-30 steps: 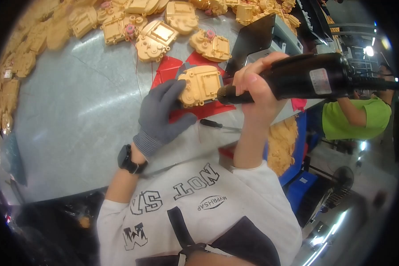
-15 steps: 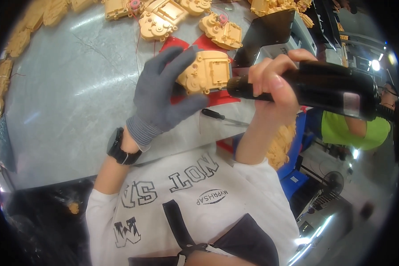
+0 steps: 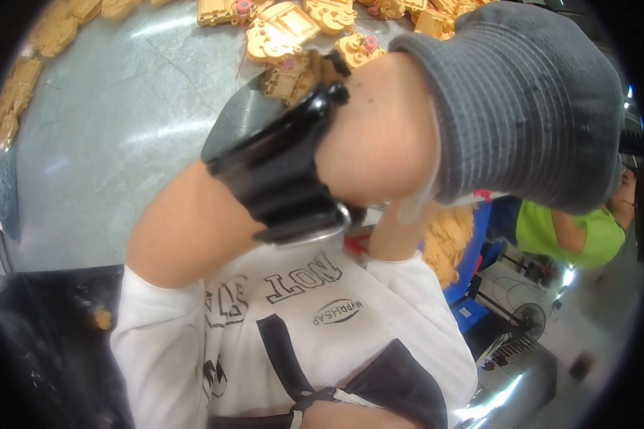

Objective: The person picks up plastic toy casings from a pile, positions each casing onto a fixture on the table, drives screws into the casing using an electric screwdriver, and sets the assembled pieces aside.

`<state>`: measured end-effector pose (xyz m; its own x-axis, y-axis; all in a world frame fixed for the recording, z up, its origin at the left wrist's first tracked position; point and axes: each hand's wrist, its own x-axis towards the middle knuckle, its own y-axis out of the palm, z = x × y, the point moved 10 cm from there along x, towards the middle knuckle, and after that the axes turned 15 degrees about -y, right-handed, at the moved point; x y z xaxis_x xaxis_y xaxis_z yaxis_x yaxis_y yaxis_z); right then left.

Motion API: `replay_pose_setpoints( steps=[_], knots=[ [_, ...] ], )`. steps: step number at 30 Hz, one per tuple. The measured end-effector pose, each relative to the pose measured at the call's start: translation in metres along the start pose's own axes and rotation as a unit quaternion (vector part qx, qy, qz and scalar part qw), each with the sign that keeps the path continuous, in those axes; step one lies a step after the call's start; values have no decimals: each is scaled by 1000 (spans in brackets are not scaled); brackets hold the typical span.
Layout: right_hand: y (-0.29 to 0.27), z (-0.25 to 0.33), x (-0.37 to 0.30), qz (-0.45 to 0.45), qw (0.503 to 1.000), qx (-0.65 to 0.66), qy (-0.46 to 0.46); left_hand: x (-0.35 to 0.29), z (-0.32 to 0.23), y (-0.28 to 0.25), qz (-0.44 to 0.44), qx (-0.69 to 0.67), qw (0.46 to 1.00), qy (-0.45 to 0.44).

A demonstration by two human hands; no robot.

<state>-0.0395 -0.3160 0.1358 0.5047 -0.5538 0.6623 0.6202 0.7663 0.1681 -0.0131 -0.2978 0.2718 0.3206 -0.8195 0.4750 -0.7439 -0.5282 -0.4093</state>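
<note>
My left hand [image 3: 544,100], in a grey knitted glove, is raised close to the camera and reaches across to the upper right. Its fingers are out of sight, so what it holds or touches cannot be told. A black wristwatch [image 3: 279,171] sits on the bare wrist. Behind the left arm, part of my right forearm [image 3: 401,232] shows; the right hand itself is hidden. A yellow plastic gearbox housing [image 3: 288,84] lies on the table just beyond the watch, partly covered by it.
Several yellow housings [image 3: 283,32], some with small pink-red round parts, line the far side of the grey table [image 3: 122,157]. More are along its left edge. A blue bin [image 3: 483,214] of yellow parts [image 3: 447,243] stands at right. A person in a green top [image 3: 572,236] is beyond.
My left hand has left the yellow housing and swung up and right, close to the camera. The housing now lies on the table. My right hand and its black power screwdriver have become hidden.
</note>
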Motion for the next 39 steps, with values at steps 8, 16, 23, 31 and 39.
replay_pose_setpoints(
  steps=[8, 16, 23, 31, 39],
  knots=[
    [-129, -20, 78, -59, 998, 32, -4, 11, -3, 39, 151, 18, 988, -42],
    [-98, 46, 40, -114, 990, 36, -69, 16, 16, 38, 67, -38, 995, -66],
    [-165, 104, 51, -154, 974, -86, -140, -173, 182, -52, -216, -297, 888, -275],
    [-154, 55, 41, -173, 975, -136, -33, -172, 185, -48, -249, -84, 936, -234],
    [-23, 63, 19, 11, 999, 29, -44, -173, 181, -33, -245, 20, 955, -166]
  ],
)
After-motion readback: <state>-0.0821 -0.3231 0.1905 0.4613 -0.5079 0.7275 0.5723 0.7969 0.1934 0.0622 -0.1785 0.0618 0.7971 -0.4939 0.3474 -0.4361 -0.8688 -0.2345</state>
